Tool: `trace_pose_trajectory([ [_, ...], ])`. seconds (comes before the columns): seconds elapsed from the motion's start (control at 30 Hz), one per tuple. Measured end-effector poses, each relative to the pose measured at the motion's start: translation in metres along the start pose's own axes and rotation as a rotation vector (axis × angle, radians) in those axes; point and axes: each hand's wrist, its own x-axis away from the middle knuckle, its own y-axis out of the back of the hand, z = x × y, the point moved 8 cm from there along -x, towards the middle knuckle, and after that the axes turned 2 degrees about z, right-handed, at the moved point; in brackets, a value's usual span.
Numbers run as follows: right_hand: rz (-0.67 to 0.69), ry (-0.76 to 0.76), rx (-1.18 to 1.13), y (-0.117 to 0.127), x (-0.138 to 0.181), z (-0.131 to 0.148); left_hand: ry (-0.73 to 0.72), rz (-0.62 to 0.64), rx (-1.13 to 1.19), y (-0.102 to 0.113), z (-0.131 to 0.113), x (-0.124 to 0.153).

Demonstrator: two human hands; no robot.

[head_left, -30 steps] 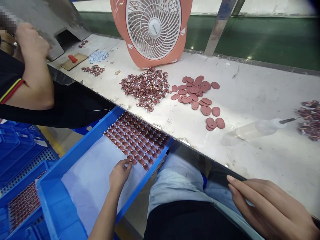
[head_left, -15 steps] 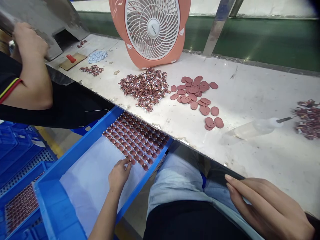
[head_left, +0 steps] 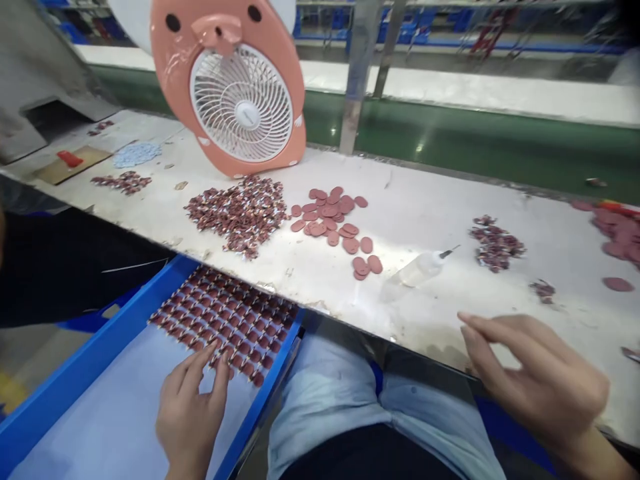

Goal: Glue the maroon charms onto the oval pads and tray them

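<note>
My left hand [head_left: 193, 400] is over the blue tray [head_left: 95, 353], thumb and forefinger slightly apart at the near edge of the rows of small brown pieces [head_left: 220, 313]. These pieces look like reddish-brown ovals with bow-like bits on them, laid on a white sheet [head_left: 115, 407]. Above the table's front edge hovers my right hand [head_left: 535, 373], its thumb and forefinger tips together with nothing visible between them. Nearest to it are a clear needle-tip bottle [head_left: 417, 270] lying on the table and a small brown bow-like piece [head_left: 543, 290].
On the white table [head_left: 310, 287] lie a large heap of brown bow-like pieces [head_left: 243, 213], loose reddish-brown ovals [head_left: 330, 210] and a smaller bow heap [head_left: 495, 243]. More ovals [head_left: 620, 230] lie at the right. A pink fan [head_left: 295, 87] stands behind.
The view has swung right, bringing more ovals into sight. My left fingers have parted at the rows. My right hand has risen over the table edge. The neighbour's arm has mostly left view.
</note>
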Motion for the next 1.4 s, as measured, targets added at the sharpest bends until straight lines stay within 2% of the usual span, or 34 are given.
trace_pose_trajectory([
  [0.07, 0.006, -0.118, 0.035, 0.003, -0.016, -0.026, -0.349, -0.216, 0.194, 0.024, -0.068, -0.009],
  [0.1, 0.045, -0.165, 0.034, -0.001, -0.023, -0.038, -0.454, -0.247, 0.271, 0.029, -0.1, -0.015],
  [0.13, 0.102, -0.212, 0.023, -0.009, -0.03, -0.048, -0.523, -0.222, 0.333, 0.029, -0.132, -0.023],
  [0.17, 0.165, -0.253, 0.006, -0.019, -0.035, -0.056, -0.548, -0.171, 0.378, 0.026, -0.161, -0.033],
  [0.27, 0.322, -0.33, -0.059, -0.053, -0.046, -0.068, -0.429, 0.211, 0.336, -0.011, -0.231, -0.063],
  [0.33, 0.375, -0.36, -0.114, -0.07, -0.051, -0.069, -0.397, 0.304, 0.325, -0.024, -0.262, -0.075],
  [0.4, 0.403, -0.374, -0.187, -0.081, -0.057, -0.065, -0.381, 0.341, 0.353, -0.032, -0.279, -0.082],
  [0.5, 0.394, -0.405, -0.339, -0.083, -0.06, -0.058, -0.332, 0.415, 0.448, -0.04, -0.285, -0.086],
  [0.63, 0.271, -0.5, -0.602, -0.071, -0.049, -0.043, -0.221, 0.541, 0.679, -0.038, -0.278, -0.073],
  [0.77, 0.22, -0.583, -0.864, -0.067, -0.025, -0.014, -0.121, 0.716, 0.966, -0.027, -0.276, -0.032],
  [0.9, 0.232, -0.691, -1.089, -0.072, 0.0, 0.013, 0.153, 0.899, 1.436, -0.029, -0.271, 0.012],
  [0.93, 0.239, -0.723, -1.142, -0.074, 0.005, 0.018, 0.182, 0.934, 1.547, -0.029, -0.273, 0.02],
  [1.07, 0.288, -0.822, -1.295, -0.081, 0.023, 0.033, 0.058, 1.064, 1.753, -0.023, -0.284, 0.036],
  [1.17, 0.301, -0.865, -1.303, -0.076, 0.033, 0.03, 0.036, 1.004, 1.757, -0.021, -0.278, 0.038],
  [1.23, 0.317, -0.857, -1.213, -0.066, 0.039, 0.023, 0.126, 0.964, 1.75, -0.025, -0.268, 0.04],
  [1.33, 0.349, -0.816, -0.893, -0.045, 0.047, 0.009, 0.342, 1.021, 1.773, -0.033, -0.252, 0.052],
  [1.4, 0.325, -0.747, -0.658, -0.027, 0.046, 0.0, 0.435, 1.053, 1.811, -0.034, -0.245, 0.059],
])
